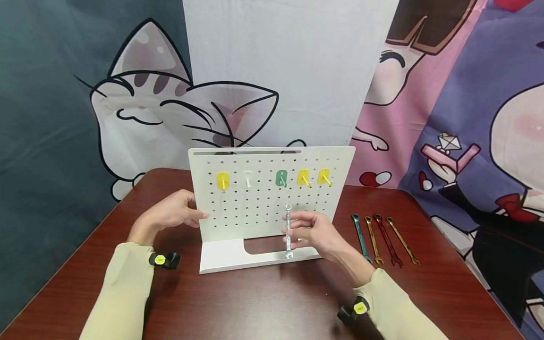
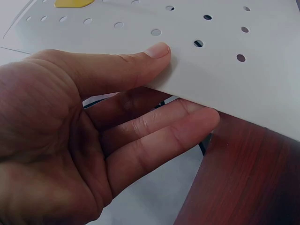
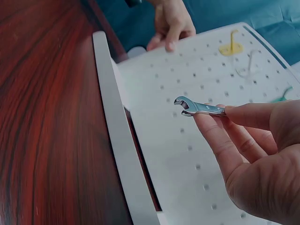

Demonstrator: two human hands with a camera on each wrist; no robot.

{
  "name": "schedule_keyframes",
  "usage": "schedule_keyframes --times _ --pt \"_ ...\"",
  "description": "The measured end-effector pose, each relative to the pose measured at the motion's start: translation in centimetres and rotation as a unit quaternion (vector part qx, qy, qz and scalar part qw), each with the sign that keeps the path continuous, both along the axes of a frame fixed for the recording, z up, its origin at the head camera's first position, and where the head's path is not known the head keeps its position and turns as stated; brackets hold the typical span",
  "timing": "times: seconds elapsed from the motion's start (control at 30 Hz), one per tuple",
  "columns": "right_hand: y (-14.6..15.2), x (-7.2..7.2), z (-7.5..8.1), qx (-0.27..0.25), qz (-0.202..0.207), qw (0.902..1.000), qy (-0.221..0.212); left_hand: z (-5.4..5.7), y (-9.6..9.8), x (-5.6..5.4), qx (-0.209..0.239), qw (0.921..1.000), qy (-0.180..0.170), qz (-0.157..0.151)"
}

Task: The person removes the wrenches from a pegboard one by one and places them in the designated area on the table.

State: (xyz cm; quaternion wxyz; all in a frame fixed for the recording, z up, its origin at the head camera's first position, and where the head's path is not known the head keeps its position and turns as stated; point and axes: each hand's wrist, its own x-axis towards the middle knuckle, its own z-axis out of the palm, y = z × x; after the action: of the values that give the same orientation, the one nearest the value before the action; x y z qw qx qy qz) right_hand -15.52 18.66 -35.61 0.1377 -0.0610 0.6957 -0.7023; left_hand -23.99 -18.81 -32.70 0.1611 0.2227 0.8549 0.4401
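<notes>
My left hand [image 1: 176,210] holds the left edge of a white pegboard stand [image 1: 221,257]. In the left wrist view the thumb [image 2: 126,70] lies on the board's front face and the fingers reach behind its edge. My right hand [image 1: 314,231] pinches a silver combination wrench [image 1: 288,216] between thumb and fingers, before the lower part of the board. It stands upright in the head view, ring end up and open end down; the right wrist view shows its open jaw end [image 3: 187,105] clearly. The fingers cover part of its shaft.
Along the board's upper part hang a yellow hook [image 1: 223,181], a clear hook [image 1: 247,179], a green hook [image 1: 281,178] and two more yellow hooks [image 1: 325,176]. Right of the stand, a teal wrench [image 1: 359,234], a red wrench [image 1: 387,239] and two gold wrenches [image 1: 402,239] lie on the table [image 1: 263,302].
</notes>
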Motion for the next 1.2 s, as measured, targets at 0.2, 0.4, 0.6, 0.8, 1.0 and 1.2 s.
schedule_keyframes --times 0.2,0.4,0.6,0.8,1.0,1.2 --pt "2.3 0.3 -0.3 0.015 -0.02 0.9997 0.001 0.0 0.0 0.0 0.002 1.0 -0.001 -0.001" --pt "3.8 0.8 -0.5 0.029 -0.042 0.9987 -0.004 0.0 0.1 0.0 -0.002 1.0 0.0 0.003" --pt "5.0 1.1 -0.5 0.035 -0.052 0.9981 -0.005 0.1 0.1 0.1 0.0 1.0 -0.002 0.003" --pt "5.9 1.3 -0.7 0.04 -0.057 0.9975 -0.011 0.1 0.1 0.1 -0.002 1.0 0.001 0.002" --pt "6.8 1.5 -0.9 0.029 -0.053 0.9981 -0.012 0.1 0.1 0.1 -0.001 1.0 -0.002 0.002" --pt "7.8 1.7 -1.2 0.025 -0.049 0.9983 -0.018 0.1 0.1 0.1 -0.001 1.0 -0.002 0.001"
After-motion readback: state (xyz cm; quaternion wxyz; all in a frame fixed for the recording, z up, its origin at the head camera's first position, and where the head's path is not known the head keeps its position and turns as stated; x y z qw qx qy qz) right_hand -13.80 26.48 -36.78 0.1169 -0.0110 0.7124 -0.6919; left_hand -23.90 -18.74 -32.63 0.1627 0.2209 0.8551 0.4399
